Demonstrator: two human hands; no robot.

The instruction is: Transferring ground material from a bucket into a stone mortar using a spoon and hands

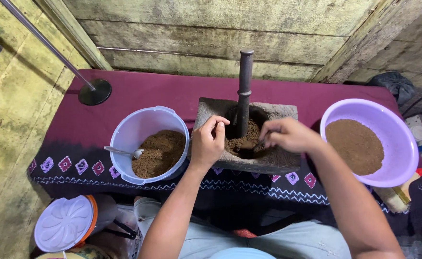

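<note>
Fingertips of right hand (287, 135) hidden in stone mortar (273, 160), left hand (208, 142) beside

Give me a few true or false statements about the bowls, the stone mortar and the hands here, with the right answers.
1. The pestle stands upright in the stone mortar. True.
2. The purple bowl holds brown powder. True.
3. A spoon lies in the purple bowl. False: it is in the clear tub.
4. The left hand grips the pestle. False: it is beside it, at the mortar's rim.
5. The right hand reaches into the mortar. True.
</note>
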